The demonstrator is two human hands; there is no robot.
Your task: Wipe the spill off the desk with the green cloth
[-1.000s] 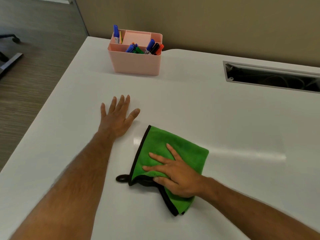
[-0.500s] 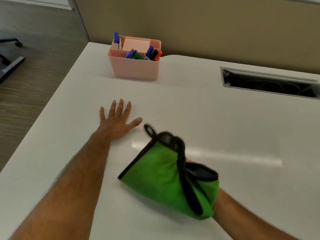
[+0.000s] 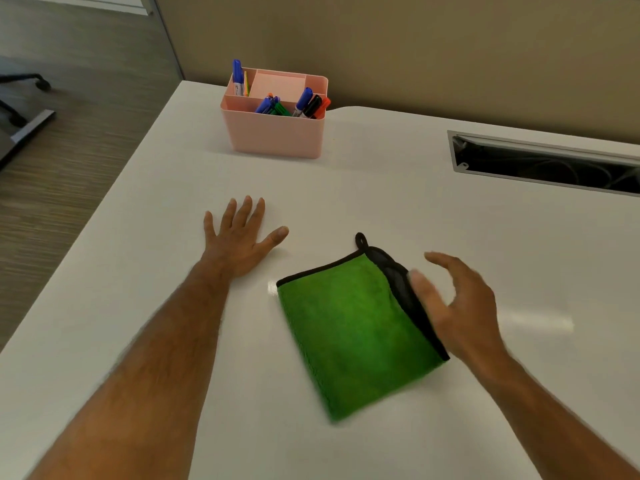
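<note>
On the white desk (image 3: 398, 202) by a tan wall (image 3: 415, 46) lies the green cloth (image 3: 346, 327).

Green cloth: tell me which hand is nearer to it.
Right. The right hand is open at the green cloth's right edge, fingers by the black trim. The left hand lies flat on the desk, apart to the cloth's upper left.

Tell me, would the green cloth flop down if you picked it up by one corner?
Probably floppy: the green cloth lies folded flat on the desk, its black-edged corner curling. It looks thin, so likely light. Its fuzzy surface should give an easy grip.
</note>
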